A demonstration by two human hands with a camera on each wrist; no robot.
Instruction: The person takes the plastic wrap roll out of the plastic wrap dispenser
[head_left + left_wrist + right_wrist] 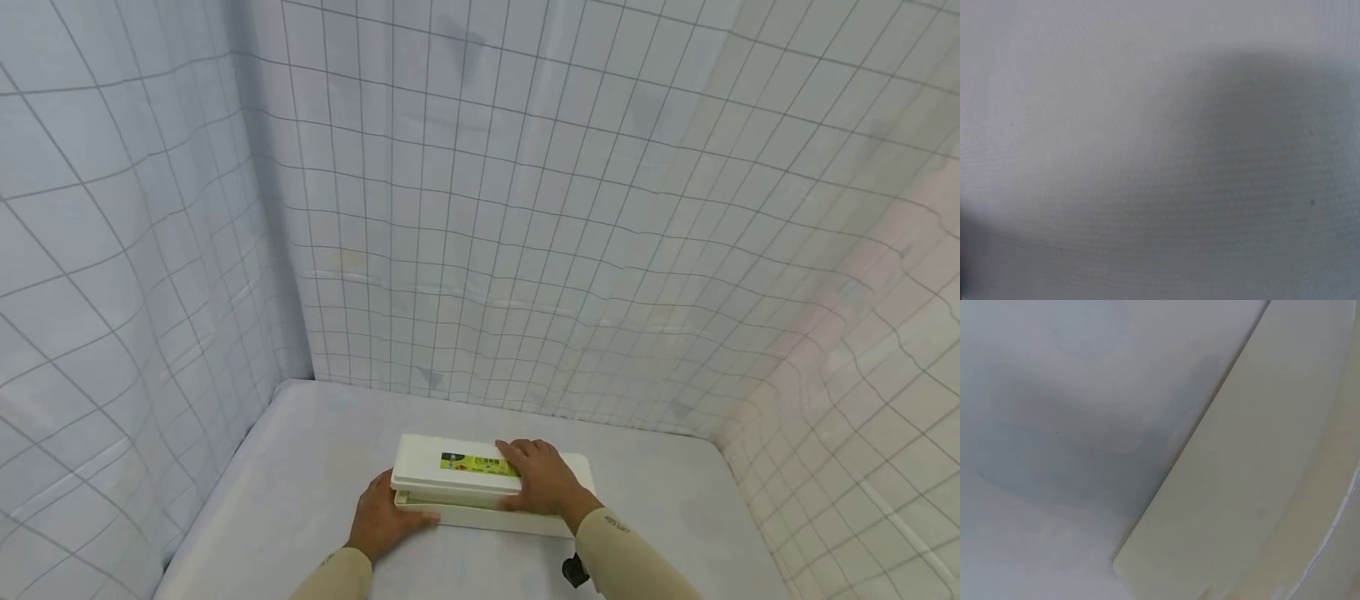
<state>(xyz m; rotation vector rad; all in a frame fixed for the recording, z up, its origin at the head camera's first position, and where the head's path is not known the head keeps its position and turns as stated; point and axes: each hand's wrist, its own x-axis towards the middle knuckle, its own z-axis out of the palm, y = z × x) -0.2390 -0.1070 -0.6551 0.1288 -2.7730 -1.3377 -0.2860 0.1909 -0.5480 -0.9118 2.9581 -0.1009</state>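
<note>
A long white box [487,518] lies across the white surface in the head view. Its white lid [420,454], with a yellow-green label [480,463], sits tilted over it, leaving a gap along the front. My left hand [381,518] holds the box's left end, thumb along the front wall. Over the lid's right half, my right hand [545,482] grips it with fingers on top and thumb at the front edge. The right wrist view shows the box's pale side wall [1229,469]; no hand appears there. The left wrist view has only blurred pale surface and shadow.
White cloth walls with a dark grid, such as the back wall [480,250], enclose the white tabletop [330,417] at the back and both sides. A small black object [575,571] shows beside the right sleeve.
</note>
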